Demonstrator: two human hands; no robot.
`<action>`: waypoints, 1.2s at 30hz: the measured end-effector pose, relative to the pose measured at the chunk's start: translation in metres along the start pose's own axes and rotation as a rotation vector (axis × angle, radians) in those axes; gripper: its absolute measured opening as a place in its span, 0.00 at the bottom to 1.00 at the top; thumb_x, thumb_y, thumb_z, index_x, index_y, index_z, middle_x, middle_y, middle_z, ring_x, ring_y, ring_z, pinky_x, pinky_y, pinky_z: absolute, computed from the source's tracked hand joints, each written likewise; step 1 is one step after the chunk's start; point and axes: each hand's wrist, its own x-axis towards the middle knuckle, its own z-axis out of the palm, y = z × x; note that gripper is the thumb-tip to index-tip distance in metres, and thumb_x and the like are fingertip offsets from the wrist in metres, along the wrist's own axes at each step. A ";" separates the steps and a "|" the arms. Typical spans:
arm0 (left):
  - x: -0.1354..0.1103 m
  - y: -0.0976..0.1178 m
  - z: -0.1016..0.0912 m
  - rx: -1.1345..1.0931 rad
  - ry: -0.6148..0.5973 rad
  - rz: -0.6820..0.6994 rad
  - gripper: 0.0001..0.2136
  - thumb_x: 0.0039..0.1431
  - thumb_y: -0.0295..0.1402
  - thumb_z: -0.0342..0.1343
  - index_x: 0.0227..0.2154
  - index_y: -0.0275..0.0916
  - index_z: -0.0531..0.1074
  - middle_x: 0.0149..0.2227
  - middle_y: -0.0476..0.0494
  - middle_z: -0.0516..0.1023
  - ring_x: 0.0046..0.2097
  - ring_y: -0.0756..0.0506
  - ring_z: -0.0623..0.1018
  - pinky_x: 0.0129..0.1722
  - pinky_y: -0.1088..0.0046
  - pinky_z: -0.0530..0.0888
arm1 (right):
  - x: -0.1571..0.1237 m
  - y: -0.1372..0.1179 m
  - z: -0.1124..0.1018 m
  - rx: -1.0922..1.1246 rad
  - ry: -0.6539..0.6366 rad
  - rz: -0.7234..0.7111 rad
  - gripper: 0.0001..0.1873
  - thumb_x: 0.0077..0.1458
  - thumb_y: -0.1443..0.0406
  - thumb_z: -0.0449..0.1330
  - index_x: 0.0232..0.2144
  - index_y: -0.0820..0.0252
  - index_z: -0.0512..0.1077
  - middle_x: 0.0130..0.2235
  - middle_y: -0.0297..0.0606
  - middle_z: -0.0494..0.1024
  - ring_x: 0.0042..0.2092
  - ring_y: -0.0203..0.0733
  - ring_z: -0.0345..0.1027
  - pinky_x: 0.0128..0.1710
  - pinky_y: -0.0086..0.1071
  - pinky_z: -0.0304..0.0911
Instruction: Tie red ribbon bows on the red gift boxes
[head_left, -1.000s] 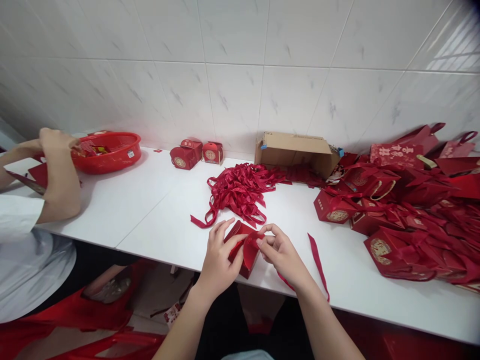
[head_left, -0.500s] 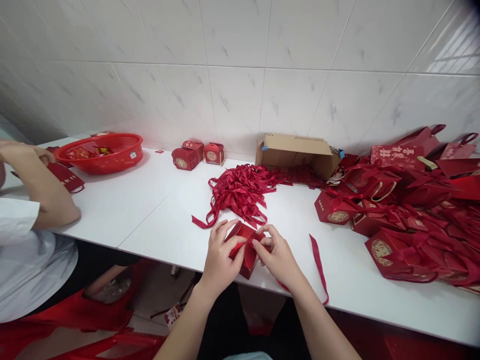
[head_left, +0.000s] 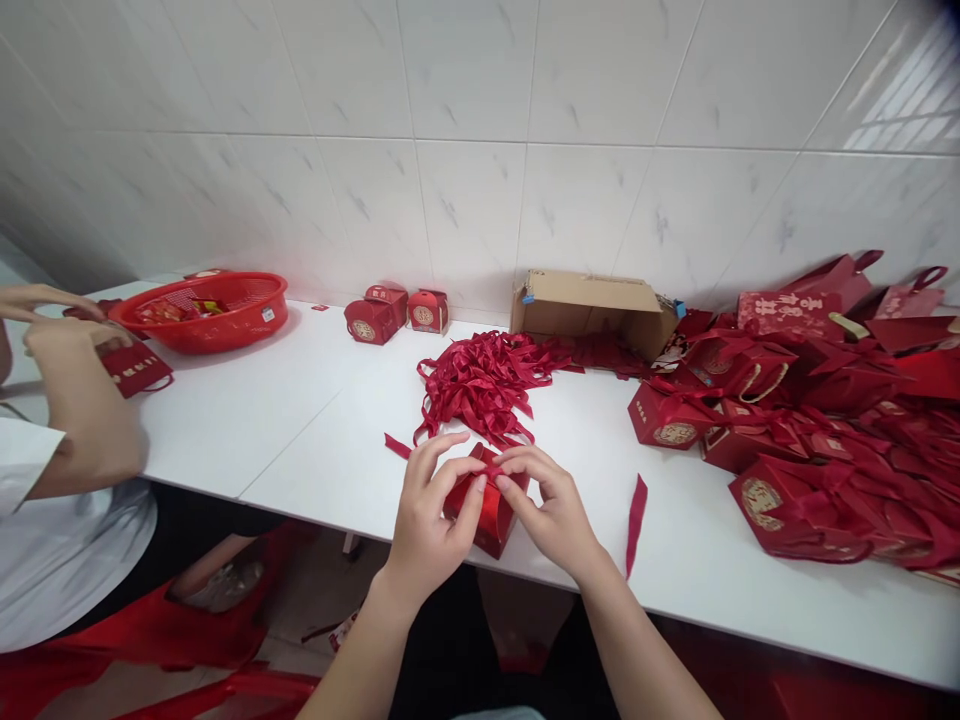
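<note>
A small red gift box [head_left: 489,512] stands on the white table [head_left: 315,420] near its front edge. My left hand [head_left: 427,525] and my right hand [head_left: 551,510] are on either side of it, fingertips pinched together over its top on a red ribbon [head_left: 634,512]. One end of that ribbon trails down to the right of my right hand. Just behind the box lies a heap of loose red ribbons [head_left: 480,385].
A cardboard box [head_left: 592,305] lies on its side at the wall. Several finished red boxes and bags [head_left: 817,420] are piled at the right. Two small red boxes [head_left: 390,310] and a red basket [head_left: 206,310] stand left. Another person's hands [head_left: 52,320] hold a red bag.
My fingertips have come together over the top of the box, drawing the ribbon up and shorter. The person at the left has lowered their hands onto a red bag.
</note>
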 end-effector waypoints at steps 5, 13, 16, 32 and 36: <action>-0.013 -0.010 -0.002 0.047 -0.095 -0.185 0.13 0.57 0.30 0.51 0.46 0.42 0.65 0.48 0.40 0.71 0.52 0.41 0.71 0.51 0.60 0.69 | -0.014 -0.022 -0.020 0.127 0.134 -0.012 0.05 0.58 0.68 0.56 0.35 0.54 0.72 0.34 0.36 0.74 0.38 0.40 0.68 0.39 0.35 0.63; -0.028 -0.029 0.003 -0.104 -0.066 -0.466 0.08 0.57 0.36 0.52 0.37 0.39 0.70 0.35 0.44 0.78 0.35 0.46 0.79 0.37 0.69 0.77 | -0.029 -0.057 -0.039 0.251 0.358 -0.309 0.09 0.60 0.68 0.51 0.35 0.56 0.71 0.27 0.35 0.68 0.31 0.39 0.63 0.30 0.34 0.59; -0.032 -0.032 0.005 -0.168 -0.002 -0.528 0.09 0.56 0.37 0.54 0.37 0.38 0.70 0.34 0.45 0.78 0.35 0.47 0.79 0.37 0.70 0.77 | -0.017 -0.044 -0.025 0.020 0.213 -0.161 0.07 0.59 0.69 0.52 0.33 0.56 0.70 0.32 0.37 0.69 0.34 0.40 0.64 0.34 0.35 0.61; -0.041 -0.022 0.007 -0.282 0.004 -0.553 0.09 0.55 0.36 0.55 0.37 0.38 0.68 0.33 0.46 0.77 0.34 0.48 0.78 0.37 0.72 0.76 | 0.013 0.001 0.030 -0.504 -0.153 0.083 0.11 0.58 0.65 0.50 0.30 0.57 0.71 0.53 0.43 0.66 0.57 0.51 0.53 0.53 0.51 0.51; -0.043 -0.021 0.007 -0.301 -0.012 -0.551 0.10 0.55 0.36 0.56 0.39 0.38 0.67 0.33 0.46 0.76 0.35 0.48 0.77 0.38 0.72 0.75 | 0.017 -0.001 0.029 -0.470 -0.220 0.137 0.13 0.60 0.65 0.49 0.29 0.58 0.71 0.53 0.42 0.66 0.58 0.49 0.52 0.54 0.50 0.48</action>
